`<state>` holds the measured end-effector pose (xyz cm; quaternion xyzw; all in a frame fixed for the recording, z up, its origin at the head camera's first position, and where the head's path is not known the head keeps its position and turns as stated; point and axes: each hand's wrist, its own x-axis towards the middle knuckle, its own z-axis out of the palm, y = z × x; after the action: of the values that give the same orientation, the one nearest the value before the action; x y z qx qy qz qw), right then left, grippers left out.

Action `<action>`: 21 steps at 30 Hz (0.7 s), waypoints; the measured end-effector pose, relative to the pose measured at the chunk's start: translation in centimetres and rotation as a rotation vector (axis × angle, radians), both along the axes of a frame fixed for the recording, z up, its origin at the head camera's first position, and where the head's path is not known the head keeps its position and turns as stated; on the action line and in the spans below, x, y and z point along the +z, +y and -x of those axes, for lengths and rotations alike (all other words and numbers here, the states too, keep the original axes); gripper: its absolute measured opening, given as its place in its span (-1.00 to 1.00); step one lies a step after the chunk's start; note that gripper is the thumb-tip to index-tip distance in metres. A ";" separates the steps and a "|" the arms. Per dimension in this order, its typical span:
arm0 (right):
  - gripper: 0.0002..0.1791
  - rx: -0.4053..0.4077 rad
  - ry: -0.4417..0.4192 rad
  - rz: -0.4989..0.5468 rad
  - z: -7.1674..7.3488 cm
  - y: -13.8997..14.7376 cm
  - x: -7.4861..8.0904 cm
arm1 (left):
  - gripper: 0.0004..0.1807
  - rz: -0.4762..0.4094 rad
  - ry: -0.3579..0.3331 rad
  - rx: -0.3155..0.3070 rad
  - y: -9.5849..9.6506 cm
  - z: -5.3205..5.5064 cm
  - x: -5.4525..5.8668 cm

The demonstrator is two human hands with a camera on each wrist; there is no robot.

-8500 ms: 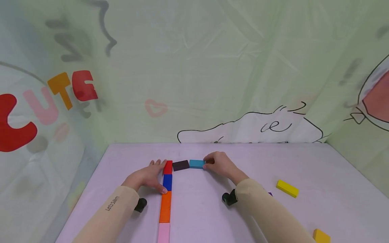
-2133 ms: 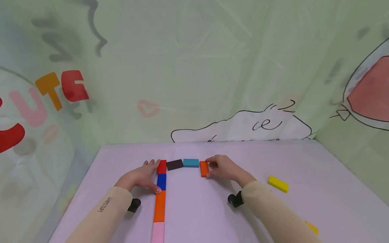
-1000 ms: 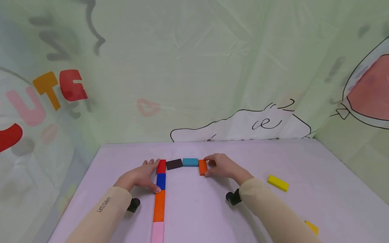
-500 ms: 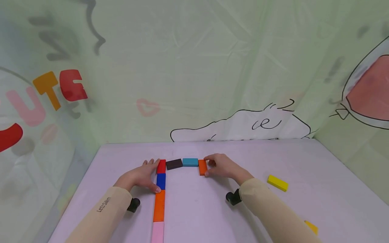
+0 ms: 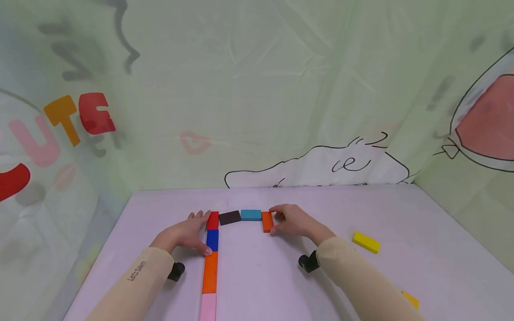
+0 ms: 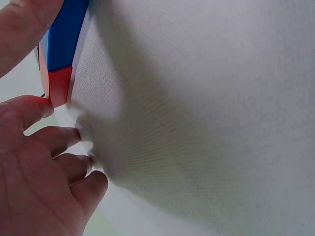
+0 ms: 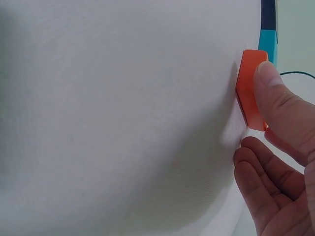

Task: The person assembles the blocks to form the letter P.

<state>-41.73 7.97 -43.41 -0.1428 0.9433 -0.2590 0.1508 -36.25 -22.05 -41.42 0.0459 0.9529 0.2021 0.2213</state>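
My right hand (image 5: 295,220) pinches a small orange block (image 5: 267,222) between thumb and forefinger. That block (image 7: 251,88) lies crosswise on the table against the right end of a light blue block (image 5: 250,215). Left of the light blue one, a slightly angled black block (image 5: 230,218) meets a red block (image 5: 213,220). My left hand (image 5: 187,232) is spread beside the red block and the dark blue block (image 5: 212,240); its forefinger touches the red block's far end. Its thumb rests where the dark blue meets a longer orange block (image 5: 210,273), with a pink block (image 5: 208,306) below.
A yellow block (image 5: 366,242) lies on the right of the pale table (image 5: 257,276). Another yellow block (image 5: 410,300) is partly covered by the right sleeve. A printed cloth (image 5: 281,98) rises behind and at both sides.
About eight seconds ago my right hand held the light blue block; now it holds the small orange one, which has slid slightly left against the light blue block. My left hand stays in place.
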 end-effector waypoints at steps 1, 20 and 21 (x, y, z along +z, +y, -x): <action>-0.30 -0.002 0.000 0.002 0.0 0.0 0.0 | 0.23 -0.002 0.001 0.000 0.0 0.0 0.0; -0.31 0.012 0.024 0.003 0.0 0.1 -0.3 | 0.21 -0.011 0.005 0.010 0.0 -0.2 0.1; -0.31 0.011 0.025 0.003 0.0 0.1 -0.3 | 0.21 -0.011 0.006 0.009 0.0 -0.2 0.1</action>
<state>-41.73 8.04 -43.76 -0.1513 0.9440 -0.2577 0.1401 -36.05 -22.09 -41.33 0.0435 0.9527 0.2079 0.2173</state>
